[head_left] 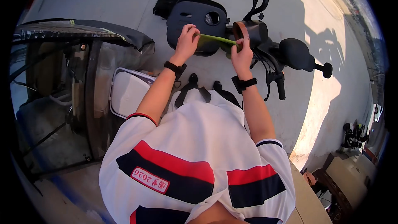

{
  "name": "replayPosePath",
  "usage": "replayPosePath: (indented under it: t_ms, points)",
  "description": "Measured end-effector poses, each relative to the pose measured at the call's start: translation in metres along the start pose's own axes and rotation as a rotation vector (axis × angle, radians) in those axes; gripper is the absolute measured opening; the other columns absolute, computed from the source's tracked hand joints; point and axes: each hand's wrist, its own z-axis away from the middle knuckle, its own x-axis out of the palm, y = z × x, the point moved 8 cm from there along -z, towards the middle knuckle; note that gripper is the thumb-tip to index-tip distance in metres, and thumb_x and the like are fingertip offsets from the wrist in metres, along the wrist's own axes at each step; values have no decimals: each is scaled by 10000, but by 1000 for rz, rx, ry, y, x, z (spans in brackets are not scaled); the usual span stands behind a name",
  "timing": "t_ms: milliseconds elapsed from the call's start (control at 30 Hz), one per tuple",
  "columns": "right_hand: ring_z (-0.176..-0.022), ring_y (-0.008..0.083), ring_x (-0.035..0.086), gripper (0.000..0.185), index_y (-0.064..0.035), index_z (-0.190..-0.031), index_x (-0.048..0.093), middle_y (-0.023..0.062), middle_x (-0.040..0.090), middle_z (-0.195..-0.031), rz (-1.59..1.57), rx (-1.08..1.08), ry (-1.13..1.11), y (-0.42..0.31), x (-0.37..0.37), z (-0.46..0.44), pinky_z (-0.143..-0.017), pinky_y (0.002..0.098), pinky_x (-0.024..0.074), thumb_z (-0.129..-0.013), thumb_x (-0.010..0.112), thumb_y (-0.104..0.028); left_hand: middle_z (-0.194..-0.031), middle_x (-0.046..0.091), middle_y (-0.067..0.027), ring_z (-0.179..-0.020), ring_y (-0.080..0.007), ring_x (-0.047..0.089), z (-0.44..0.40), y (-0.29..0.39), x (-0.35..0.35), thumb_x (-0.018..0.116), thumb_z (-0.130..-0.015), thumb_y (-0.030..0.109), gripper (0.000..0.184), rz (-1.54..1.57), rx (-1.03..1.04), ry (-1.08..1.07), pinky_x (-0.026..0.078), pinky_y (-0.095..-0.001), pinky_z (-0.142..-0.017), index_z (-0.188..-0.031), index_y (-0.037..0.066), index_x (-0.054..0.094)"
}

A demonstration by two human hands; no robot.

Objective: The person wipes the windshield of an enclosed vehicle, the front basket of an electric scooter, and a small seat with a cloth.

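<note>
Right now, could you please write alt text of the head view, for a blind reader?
The left hand and right hand hold a green cloth stretched between them, near a black handlebar. A white-framed panel is at left.

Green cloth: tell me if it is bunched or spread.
Spread along its top edge: the green cloth runs nearly straight from the left hand to the right hand. Whether it is doubled, I cannot tell.

Green cloth (216,38), plain white stool (132,94)
</note>
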Motion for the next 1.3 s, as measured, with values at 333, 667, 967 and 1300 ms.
replayPosePath:
  t_ms: [333,667,967,1300]
  points:
    - [-843,311,652,194,-59,-1009,658,129,634,-942,181,-21,181,15,-78,14,-726,395,519,-817,679,-41,-860,608,-132,-768,-318,614,-51,63,56,608,-903,25,111,151,142,-21,502,-374,-712,-1011,38,585]
    - [-766,316,683,142,-35,-1024,684,146,697,-823,211,319,242,57,-134,23,-683,386,525,-898,643,-85,-1141,615,-182,-1087,-392,558,-45,116,158,639,-916,144,341,-60,383,-299,451,-449,-961,-1234,54,559]
    - [-883,346,697,331,-53,-1277,577,212,694,-1027,-95,81,240,47,-93,-9,-773,379,542,-947,557,-46,-1130,645,-131,-1125,-339,569,-19,132,157,639,-834,48,439,-223,607,-374,435,-435,-1044,-1270,69,590]
    - [-1366,481,369,426,-129,-1379,548,235,492,-1419,68,-200,-55,20,-13,-41,-1146,599,241,-953,546,-126,-1162,675,-193,-1044,-395,641,-12,44,64,636,-889,112,322,-179,27,-145,529,-436,-887,-1204,45,647]
